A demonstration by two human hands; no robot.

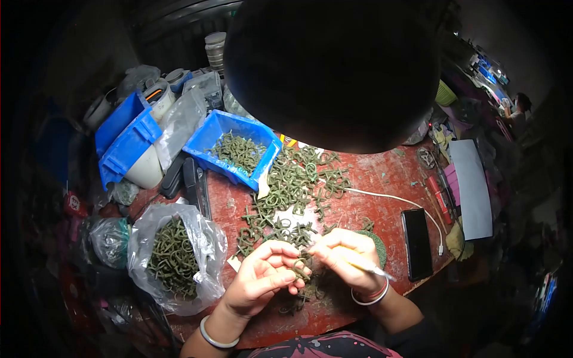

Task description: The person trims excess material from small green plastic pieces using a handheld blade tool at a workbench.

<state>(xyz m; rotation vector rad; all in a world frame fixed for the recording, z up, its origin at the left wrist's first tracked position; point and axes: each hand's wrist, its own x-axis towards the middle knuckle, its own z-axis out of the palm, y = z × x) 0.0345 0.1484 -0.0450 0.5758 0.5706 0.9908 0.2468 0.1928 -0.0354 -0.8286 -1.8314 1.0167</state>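
My left hand (267, 279) pinches a small dark green ring-shaped piece (302, 272) between thumb and fingers. Close beside it, my right hand (349, 255) is closed around a slim, pen-like tool (365, 264) with a pale handle. Its working tip is hidden by my fingers, near the green piece, and I cannot tell whether they touch. Just beyond both hands, a loose heap of similar green ring-shaped pieces (285, 190) spreads over the red worktable (370, 173). A round green pad (378, 247) lies partly behind my right hand.
A blue bin (200, 140) and a clear plastic bag (140, 253) hold more green pieces. A phone (416, 244), white cable (397, 197) and red marker-like item (440, 200) lie right. A large dark round shape (334, 71) blocks the upper middle. Another person (520, 107) is far right.
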